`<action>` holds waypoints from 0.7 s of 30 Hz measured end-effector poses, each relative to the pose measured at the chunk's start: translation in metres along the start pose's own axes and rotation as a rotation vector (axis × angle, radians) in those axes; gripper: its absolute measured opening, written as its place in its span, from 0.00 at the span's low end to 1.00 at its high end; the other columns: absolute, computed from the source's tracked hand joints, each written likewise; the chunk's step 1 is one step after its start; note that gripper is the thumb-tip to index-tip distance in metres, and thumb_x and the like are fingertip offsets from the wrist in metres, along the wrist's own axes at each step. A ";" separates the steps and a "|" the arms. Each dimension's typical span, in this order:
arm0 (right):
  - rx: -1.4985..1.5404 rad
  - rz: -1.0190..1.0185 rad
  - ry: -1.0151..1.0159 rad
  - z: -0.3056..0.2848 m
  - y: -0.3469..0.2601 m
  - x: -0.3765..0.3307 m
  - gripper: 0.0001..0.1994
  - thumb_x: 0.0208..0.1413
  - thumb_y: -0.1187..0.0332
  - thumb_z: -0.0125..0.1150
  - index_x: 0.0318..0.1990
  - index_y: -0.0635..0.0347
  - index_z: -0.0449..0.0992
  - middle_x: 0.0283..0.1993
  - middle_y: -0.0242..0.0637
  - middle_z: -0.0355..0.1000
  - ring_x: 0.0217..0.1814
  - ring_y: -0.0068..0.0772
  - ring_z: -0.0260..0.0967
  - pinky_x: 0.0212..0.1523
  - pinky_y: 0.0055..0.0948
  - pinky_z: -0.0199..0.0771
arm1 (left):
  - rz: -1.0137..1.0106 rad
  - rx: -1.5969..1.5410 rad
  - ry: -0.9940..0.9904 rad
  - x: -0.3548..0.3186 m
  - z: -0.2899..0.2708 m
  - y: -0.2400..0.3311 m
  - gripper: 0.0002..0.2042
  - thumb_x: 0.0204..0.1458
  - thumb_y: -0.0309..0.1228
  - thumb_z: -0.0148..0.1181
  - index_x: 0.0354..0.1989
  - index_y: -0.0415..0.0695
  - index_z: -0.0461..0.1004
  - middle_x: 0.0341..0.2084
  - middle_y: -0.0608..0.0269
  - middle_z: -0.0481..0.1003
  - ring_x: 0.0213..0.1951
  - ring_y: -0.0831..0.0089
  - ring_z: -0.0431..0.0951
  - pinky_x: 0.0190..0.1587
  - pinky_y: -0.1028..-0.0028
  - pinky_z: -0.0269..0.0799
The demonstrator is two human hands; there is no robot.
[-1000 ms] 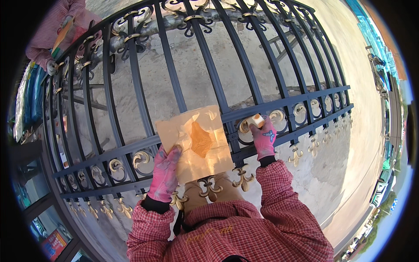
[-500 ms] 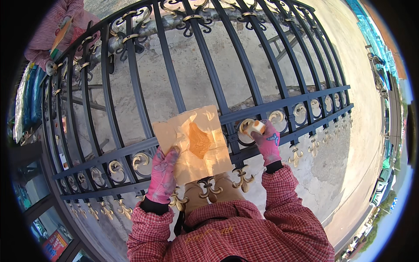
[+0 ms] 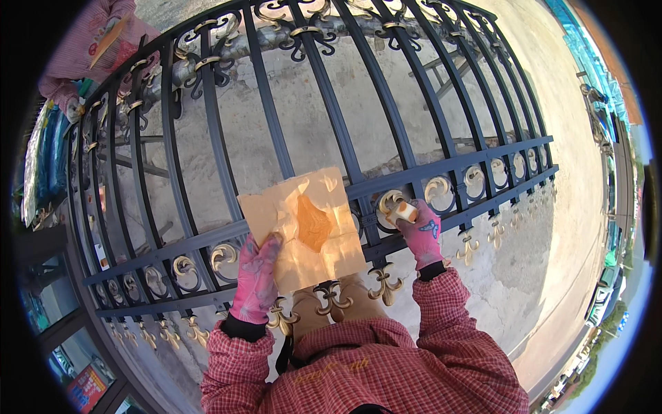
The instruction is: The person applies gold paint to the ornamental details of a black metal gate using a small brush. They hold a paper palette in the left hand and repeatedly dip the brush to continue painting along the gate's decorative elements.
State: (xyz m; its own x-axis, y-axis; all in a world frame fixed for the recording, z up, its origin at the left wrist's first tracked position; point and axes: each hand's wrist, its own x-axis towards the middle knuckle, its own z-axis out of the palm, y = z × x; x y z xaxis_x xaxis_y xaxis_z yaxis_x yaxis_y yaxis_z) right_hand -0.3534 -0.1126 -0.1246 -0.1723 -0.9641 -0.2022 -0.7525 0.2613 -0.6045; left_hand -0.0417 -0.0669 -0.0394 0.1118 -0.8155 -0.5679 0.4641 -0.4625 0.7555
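In the head view, the person's gloved hands are apart, each with something in its grip. The left hand pinches the lower left edge of a creased brown cardboard sheet, held tilted over the lower rails of a dark metal railing panel; a wet-looking orange-gold paint patch lies near the sheet's middle. The right hand is clamped on a small white sponge block with an orange stain, to the right of the sheet. The sponge block is right at a gold C-shaped scroll between the two lower rails; whether it presses on the metal or sits just above it, I cannot tell. Gold fleur-de-lis finials point toward the person. The step in hand looks like dabbing gold colour onto the scroll, with the cardboard serving as a palette. The next move seems to call for a light touch along the curve, clear of the dark rails, and a level sheet so the paint does not run. At upper left, a co-worker stands beside the panel's far corner.
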 end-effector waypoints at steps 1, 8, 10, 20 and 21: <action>0.051 0.091 0.031 -0.004 -0.002 -0.001 0.19 0.38 0.70 0.69 0.41 0.62 0.71 0.34 0.43 0.75 0.35 0.40 0.75 0.35 0.31 0.72 | 0.016 0.010 -0.013 0.000 -0.003 -0.001 0.13 0.58 0.30 0.53 0.51 0.43 0.69 0.39 0.73 0.71 0.43 0.84 0.69 0.50 0.81 0.63; -0.016 0.138 0.105 0.005 0.006 0.007 0.17 0.41 0.67 0.68 0.37 0.62 0.70 0.33 0.45 0.75 0.34 0.43 0.75 0.33 0.33 0.72 | 0.049 0.005 -0.021 0.002 0.002 0.003 0.13 0.58 0.29 0.53 0.52 0.43 0.68 0.38 0.73 0.71 0.42 0.84 0.69 0.50 0.81 0.63; 0.007 0.190 0.100 -0.002 0.000 -0.001 0.17 0.40 0.66 0.68 0.36 0.62 0.69 0.33 0.46 0.74 0.34 0.45 0.75 0.34 0.34 0.72 | 0.025 -0.007 -0.031 0.003 -0.005 0.000 0.14 0.58 0.29 0.53 0.53 0.43 0.68 0.38 0.73 0.71 0.42 0.84 0.69 0.50 0.80 0.63; 0.392 0.211 0.257 -0.030 -0.008 -0.006 0.16 0.43 0.73 0.66 0.41 0.63 0.70 0.31 0.37 0.75 0.31 0.26 0.73 0.33 0.24 0.72 | 0.016 0.026 -0.025 0.003 -0.004 0.003 0.12 0.58 0.27 0.52 0.50 0.43 0.69 0.38 0.73 0.71 0.42 0.84 0.69 0.49 0.80 0.64; 0.532 0.247 0.276 -0.037 -0.005 -0.005 0.16 0.44 0.75 0.65 0.42 0.64 0.69 0.34 0.35 0.74 0.31 0.22 0.72 0.33 0.20 0.72 | 0.008 0.012 -0.022 0.003 -0.004 0.003 0.12 0.58 0.27 0.52 0.50 0.43 0.69 0.38 0.73 0.71 0.42 0.83 0.69 0.49 0.80 0.64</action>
State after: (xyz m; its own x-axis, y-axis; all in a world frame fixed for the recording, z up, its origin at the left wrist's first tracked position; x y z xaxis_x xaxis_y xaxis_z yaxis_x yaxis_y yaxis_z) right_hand -0.3726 -0.1112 -0.0920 -0.5102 -0.8310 -0.2218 -0.2641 0.3968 -0.8791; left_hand -0.0362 -0.0695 -0.0407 0.0963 -0.8266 -0.5545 0.4526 -0.4598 0.7640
